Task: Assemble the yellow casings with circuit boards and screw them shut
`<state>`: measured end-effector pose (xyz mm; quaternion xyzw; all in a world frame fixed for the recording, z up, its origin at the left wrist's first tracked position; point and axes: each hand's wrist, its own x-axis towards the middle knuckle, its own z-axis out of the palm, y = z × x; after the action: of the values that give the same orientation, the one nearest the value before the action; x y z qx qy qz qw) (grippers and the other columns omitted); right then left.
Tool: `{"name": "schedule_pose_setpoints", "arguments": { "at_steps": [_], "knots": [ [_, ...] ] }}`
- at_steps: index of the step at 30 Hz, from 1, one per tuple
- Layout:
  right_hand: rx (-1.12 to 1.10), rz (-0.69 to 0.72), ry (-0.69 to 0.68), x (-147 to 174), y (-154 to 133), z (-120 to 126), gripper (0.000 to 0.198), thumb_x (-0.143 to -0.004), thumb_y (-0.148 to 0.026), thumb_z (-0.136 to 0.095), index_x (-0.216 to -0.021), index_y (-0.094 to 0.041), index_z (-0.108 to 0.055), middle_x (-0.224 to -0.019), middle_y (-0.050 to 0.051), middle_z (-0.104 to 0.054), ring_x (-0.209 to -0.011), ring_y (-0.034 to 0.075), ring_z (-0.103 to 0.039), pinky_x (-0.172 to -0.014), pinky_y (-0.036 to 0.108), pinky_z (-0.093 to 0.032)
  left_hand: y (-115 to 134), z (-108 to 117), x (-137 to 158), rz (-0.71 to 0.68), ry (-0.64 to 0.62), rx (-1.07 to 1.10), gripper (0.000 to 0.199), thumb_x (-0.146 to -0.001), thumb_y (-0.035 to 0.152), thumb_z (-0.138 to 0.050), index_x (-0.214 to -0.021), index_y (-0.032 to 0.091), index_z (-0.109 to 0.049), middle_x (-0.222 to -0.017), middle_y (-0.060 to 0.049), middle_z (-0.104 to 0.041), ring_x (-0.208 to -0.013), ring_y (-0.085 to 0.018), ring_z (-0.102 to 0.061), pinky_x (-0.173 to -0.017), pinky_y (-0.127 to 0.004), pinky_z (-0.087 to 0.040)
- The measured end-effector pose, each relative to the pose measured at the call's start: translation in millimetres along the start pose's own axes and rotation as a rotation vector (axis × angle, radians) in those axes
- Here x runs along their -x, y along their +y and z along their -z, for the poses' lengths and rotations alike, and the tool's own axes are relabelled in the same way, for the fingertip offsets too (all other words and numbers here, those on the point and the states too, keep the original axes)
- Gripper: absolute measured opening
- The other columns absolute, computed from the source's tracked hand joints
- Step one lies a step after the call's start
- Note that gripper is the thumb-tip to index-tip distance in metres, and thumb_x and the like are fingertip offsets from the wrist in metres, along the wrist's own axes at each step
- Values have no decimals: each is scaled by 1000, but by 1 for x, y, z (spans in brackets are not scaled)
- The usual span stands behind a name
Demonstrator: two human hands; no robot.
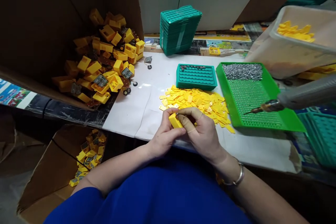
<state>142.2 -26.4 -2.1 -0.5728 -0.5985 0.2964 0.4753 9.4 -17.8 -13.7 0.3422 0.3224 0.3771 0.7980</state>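
Small yellow boxy plastic casing [174, 121]: at the near edge of the white-covered table [126, 115]; between left thumb and forefinger.
Left hand [166, 135]: closed on the casing; probably to steady it for me.
Right hand [205, 134]: curled at its far right end; I cannot tell whether it pinches anything.
Heaped flat yellow plastic pieces [195, 98]: just beyond; probably for short reach.

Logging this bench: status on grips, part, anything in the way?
Left grip: closed on yellow housing. Right grip: at its upper end, finger detail unclear. Thin-tipped tool over green tray, apart from grips; no visible obstruction.
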Motion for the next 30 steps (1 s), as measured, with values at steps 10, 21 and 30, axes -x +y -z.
{"name": "schedule_pose_setpoints", "arguments": {
  "at_steps": [10, 21, 30],
  "knots": [
    [-73, -118, -269, -11, 0, 19, 12, -82, -31, -66, -74, -21, -64, -81, 2, -61, -79, 16, -57, -73, 30, -46, 1, 5, -1, -12, -78, -80, 53, -77, 17, -65, -120, 24, -35, -115, -2, -58, -109, -18, -55, -93, -32, -39],
    [687, 54, 139, -125, 33, 75, 16, -84, -20, -59, -91, -21, -73, -91, 10, -67, -93, 28, -62, -85, 47, -46, 18, -2, -6, 131, -16, 102, 28, -76, 28, -65, -98, 17, -52, -91, -6, -69, -82, -21, -70, -78, -38, -52],
    [770, 67, 135, -171, 63, 73, 12, -79, -19, -66, -67, -19, -65, -81, 11, -64, -87, 28, -59, -79, 48, -47, 15, 0, -5, 109, 12, 56, 34, -75, 27, -67, -101, 20, -47, -96, -5, -67, -89, -21, -69, -75, -35, -54]
  ]
}}
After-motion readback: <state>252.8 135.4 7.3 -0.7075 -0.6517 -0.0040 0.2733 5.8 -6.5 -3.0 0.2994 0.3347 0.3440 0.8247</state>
